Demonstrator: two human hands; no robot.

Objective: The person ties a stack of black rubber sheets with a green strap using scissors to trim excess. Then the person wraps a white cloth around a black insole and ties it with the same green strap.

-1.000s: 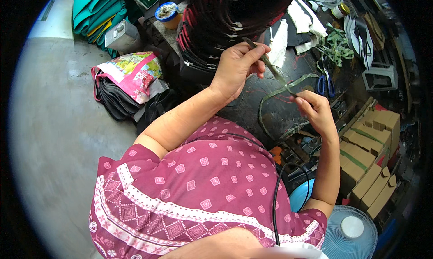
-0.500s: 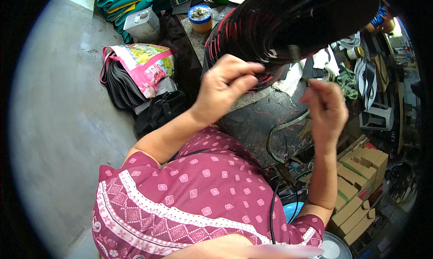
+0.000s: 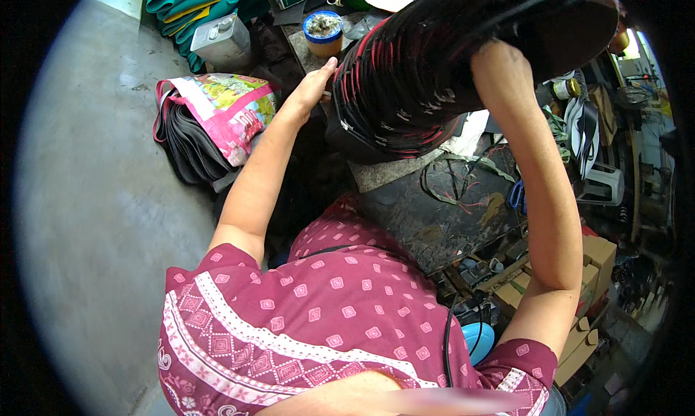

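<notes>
A tall, leaning stack of black, flat, sole-shaped pieces with red edges [image 3: 405, 76] rises from the work table [image 3: 434, 220]. My left hand [image 3: 311, 90] is at the stack's left side, its visible fingers stretched out along it; the fingertips are partly hidden. On the stack's near side, toward its upper end, lies my right hand [image 3: 503, 65], wrist bent. The fingers of that hand are lost behind it and in the dark of the stack. A tub with a blue rim [image 3: 323, 28] stands just beyond my left hand.
Blue-handled scissors [image 3: 516, 195] and a greenish strip [image 3: 478, 162] lie on the table. At the left, a colourful bag [image 3: 224, 112] of black sheets rests by a metal can [image 3: 223, 41]. Cardboard boxes [image 3: 597, 260] and a white stool [image 3: 602, 184] are at the right.
Both hands have moved from in front of the stack to its sides: the left went left and up, the right up onto it. More of the stack's layered side shows.
</notes>
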